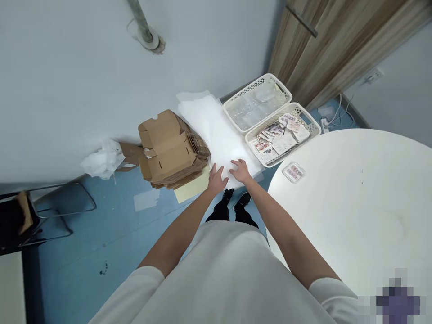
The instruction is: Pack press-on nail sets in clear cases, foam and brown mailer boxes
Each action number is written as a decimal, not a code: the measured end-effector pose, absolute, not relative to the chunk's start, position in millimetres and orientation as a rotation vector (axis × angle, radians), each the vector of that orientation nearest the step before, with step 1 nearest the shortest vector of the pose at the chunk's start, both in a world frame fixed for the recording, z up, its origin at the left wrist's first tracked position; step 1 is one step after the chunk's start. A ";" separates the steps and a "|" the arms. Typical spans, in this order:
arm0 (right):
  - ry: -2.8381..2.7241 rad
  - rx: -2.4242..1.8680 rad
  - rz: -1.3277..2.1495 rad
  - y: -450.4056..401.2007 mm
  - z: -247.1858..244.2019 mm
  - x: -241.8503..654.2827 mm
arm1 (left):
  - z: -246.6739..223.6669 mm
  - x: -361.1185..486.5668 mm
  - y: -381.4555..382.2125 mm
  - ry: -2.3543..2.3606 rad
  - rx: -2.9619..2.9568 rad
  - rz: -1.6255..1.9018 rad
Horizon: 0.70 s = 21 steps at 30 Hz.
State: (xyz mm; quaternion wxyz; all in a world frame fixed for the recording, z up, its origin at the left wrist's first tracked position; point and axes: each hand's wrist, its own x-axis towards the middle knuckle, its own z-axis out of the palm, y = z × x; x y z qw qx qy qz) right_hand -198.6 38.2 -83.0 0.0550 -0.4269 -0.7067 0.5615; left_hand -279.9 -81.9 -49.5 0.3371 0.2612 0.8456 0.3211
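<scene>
A stack of white foam sheets (pixel 221 130) lies in front of me. At its near left edge rests my left hand (pixel 217 179), fingers apart and nothing held. My right hand (pixel 240 171) is over the near right part of the same stack, its fingers spread and empty. Whether either hand presses on the sheets or only hovers, I cannot tell. Left of the sheets is a pile of flattened brown cardboard boxes (pixel 172 157). To the right, a white basket (pixel 249 139) holds printed cards and small packs; another white basket (pixel 232 121) behind it contains clear plastic bags.
A round white table (pixel 354 193) fills the right side, with a small clear case (pixel 294 172) near its edge. A white plastic bag (pixel 103 159) sits by the wall, and a metal-framed chair (pixel 64 211) stands left. Cables and a power strip (pixel 325 125) lie by the wooden cabinet (pixel 310 49).
</scene>
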 end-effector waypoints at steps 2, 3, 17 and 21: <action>-2.131 -1.372 1.707 40.0 -87.3 -201.2 | -51.8 -282.3 -80.9 2.189 0.641 0.833; -2.119 -1.401 1.711 41.3 -88.3 -201.7 | -52.6 -283.8 -80.1 2.182 0.621 0.834; -2.063 -1.237 1.204 32.8 -11.2 -175.5 | -40.6 -264.3 -71.7 1.950 0.474 0.980; -1.849 -1.355 1.079 18.0 8.5 -140.4 | -43.1 -239.4 -59.8 1.726 0.305 1.026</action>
